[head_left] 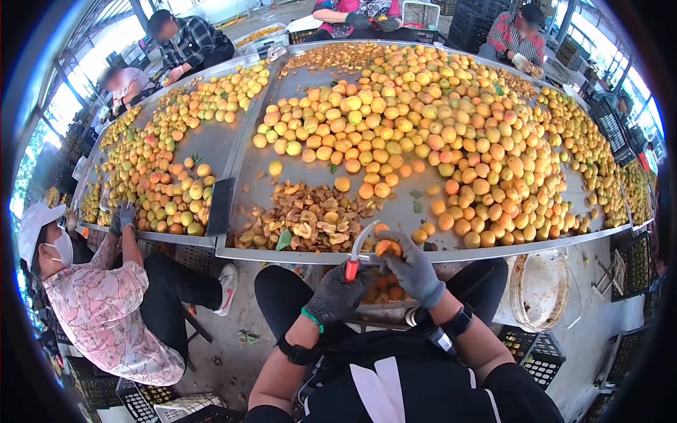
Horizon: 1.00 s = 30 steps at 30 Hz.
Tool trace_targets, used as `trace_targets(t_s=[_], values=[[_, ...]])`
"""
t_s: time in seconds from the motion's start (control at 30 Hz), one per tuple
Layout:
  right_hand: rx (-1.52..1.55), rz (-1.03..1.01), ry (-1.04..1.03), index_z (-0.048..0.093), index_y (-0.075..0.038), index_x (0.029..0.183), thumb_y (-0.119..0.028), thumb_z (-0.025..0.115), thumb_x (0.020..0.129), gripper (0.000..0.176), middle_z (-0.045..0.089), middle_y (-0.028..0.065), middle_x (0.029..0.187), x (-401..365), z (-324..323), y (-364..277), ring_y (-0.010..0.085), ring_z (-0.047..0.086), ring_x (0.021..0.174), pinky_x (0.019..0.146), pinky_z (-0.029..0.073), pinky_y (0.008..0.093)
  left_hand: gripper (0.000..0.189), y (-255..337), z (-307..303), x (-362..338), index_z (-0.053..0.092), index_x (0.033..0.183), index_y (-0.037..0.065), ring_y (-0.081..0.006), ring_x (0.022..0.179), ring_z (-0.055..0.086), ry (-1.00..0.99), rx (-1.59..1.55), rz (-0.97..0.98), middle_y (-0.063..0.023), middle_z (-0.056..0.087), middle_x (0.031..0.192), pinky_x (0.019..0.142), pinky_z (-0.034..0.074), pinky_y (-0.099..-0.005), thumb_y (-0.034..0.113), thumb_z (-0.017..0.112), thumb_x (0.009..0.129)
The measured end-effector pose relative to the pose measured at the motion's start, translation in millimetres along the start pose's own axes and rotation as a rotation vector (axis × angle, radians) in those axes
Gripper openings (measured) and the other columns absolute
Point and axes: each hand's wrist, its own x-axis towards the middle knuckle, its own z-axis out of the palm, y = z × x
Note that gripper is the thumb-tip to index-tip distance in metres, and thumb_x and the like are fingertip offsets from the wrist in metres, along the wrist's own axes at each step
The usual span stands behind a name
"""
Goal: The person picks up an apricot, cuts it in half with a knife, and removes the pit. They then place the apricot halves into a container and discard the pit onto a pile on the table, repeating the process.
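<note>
One curved knife (351, 269) gripped in left hand (338, 292); cut apricot (387, 248) pinched in right hand (415, 271), by near table edge (289, 256). Blade (362, 238) close to right hand: slip on soft flesh could slice glove (426, 287).

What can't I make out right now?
All in the head view:
- Knife handle: lower end hidden by the left hand.
- Fruit half: partly hidden by the right hand.
- Fruit below the table: partly hidden by both hands.
- Top-centre person: head cut off by the top edge.
</note>
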Motion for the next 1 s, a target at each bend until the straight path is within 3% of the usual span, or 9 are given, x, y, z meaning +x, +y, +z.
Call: trace_targets(t_s=[0.13, 0.2, 0.3, 0.4, 0.63, 0.73, 0.8, 0.93, 1.0], values=[[-0.306, -0.111, -0.107, 0.05, -0.005, 0.124, -0.004, 0.054, 0.091, 0.033, 0.056, 0.0055, 0.097, 0, 0, 12, 0.0121, 0.054, 0.083, 0.075, 0.047, 0.0273, 0.011, -27, -1, 16, 0.059, 0.093, 0.007, -0.0097, 0.069, 0.053, 0.099, 0.021, 0.01, -0.001, 0.057, 0.075, 0.065, 0.047, -0.0288, 0.017, 0.062, 0.092], [-0.311, -0.182, -0.039, 0.052, -0.004, 0.12, -0.004, 0.058, 0.086, 0.035, 0.059, 0.0096, 0.093, 1, 4, 20, 0.0193, 0.059, 0.084, 0.076, 0.048, 0.0316, 0.011, -33, 4, 18, 0.058, 0.091, 0.007, -0.0115, 0.07, 0.053, 0.192, 0.194, 0.285, -0.0022, 0.057, 0.075, 0.067, 0.047, -0.0305, 0.017, 0.062, 0.091], [-0.643, -0.396, 0.031, 0.05, -0.005, 0.121, -0.005, 0.06, 0.083, 0.04, 0.061, 0.0161, 0.094, 2, 7, 16, 0.0312, 0.061, 0.088, 0.077, 0.048, 0.0373, 0.011, -18, 8, 14, 0.057, 0.09, 0.006, -0.013, 0.07, 0.053, 0.157, 0.032, 0.075, -0.0036, 0.056, 0.073, 0.069, 0.047, -0.0317, 0.016, 0.062, 0.092], [-0.699, -0.33, 0.02, 0.048, -0.006, 0.122, -0.007, 0.061, 0.081, 0.043, 0.061, 0.0215, 0.096, 0, 8, 10, 0.0389, 0.06, 0.09, 0.076, 0.049, 0.0413, 0.017, -19, 13, 14, 0.059, 0.081, 0.005, -0.0153, 0.057, 0.057, 0.223, 0.064, 0.205, -0.0033, 0.055, 0.061, 0.056, 0.046, -0.0313, 0.018, 0.058, 0.092], [-0.837, -0.292, 0.094, 0.047, -0.005, 0.122, -0.009, 0.06, 0.083, 0.041, 0.061, 0.0218, 0.095, 9, 19, 13, 0.0376, 0.063, 0.085, 0.07, 0.05, 0.0421, 0.014, -18, 12, 17, 0.054, 0.085, 0.005, -0.0155, 0.069, 0.053, 0.201, -0.044, -0.009, -0.0046, 0.054, 0.07, 0.068, 0.047, -0.0315, 0.015, 0.059, 0.093], [-0.639, -0.121, 0.099, 0.049, -0.005, 0.12, -0.009, 0.055, 0.087, 0.034, 0.061, 0.0162, 0.093, 17, 18, 15, 0.0265, 0.063, 0.081, 0.069, 0.049, 0.0355, 0.012, -21, 11, 26, 0.058, 0.089, 0.004, -0.0131, 0.07, 0.054, 0.227, -0.029, 0.043, -0.003, 0.057, 0.073, 0.068, 0.047, -0.0303, 0.015, 0.059, 0.093], [-0.293, -0.158, 0.025, 0.052, -0.005, 0.119, -0.007, 0.051, 0.091, 0.028, 0.059, 0.0078, 0.093, 29, 12, 29, 0.012, 0.057, 0.078, 0.068, 0.047, 0.0269, 0.015, -13, 11, 27, 0.062, 0.087, 0.008, -0.0097, 0.057, 0.053, 0.288, -0.115, 0.068, -0.0009, 0.055, 0.064, 0.054, 0.044, -0.0268, 0.021, 0.058, 0.093], [-0.088, -0.149, 0.002, 0.054, -0.006, 0.118, -0.008, 0.05, 0.093, 0.025, 0.055, 0.0022, 0.093, 41, 7, 41, 0.0053, 0.048, 0.078, 0.068, 0.044, 0.0214, 0.013, -24, 10, 36, 0.062, 0.089, 0.008, -0.0084, 0.063, 0.053, 0.332, -0.033, 0.278, -0.0004, 0.055, 0.067, 0.055, 0.044, -0.027, 0.021, 0.06, 0.092], [0.314, 0.157, 0.13, 0.055, -0.007, 0.116, -0.012, 0.051, 0.094, 0.023, 0.058, 0.0041, 0.096, 51, 7, 44, 0.0066, 0.054, 0.08, 0.069, 0.047, 0.0226, 0.013, -19, 11, 34, 0.062, 0.093, 0.008, -0.0144, 0.068, 0.058, 0.331, -0.059, 0.241, -0.003, 0.058, 0.071, 0.061, 0.047, -0.0303, 0.021, 0.06, 0.092]])
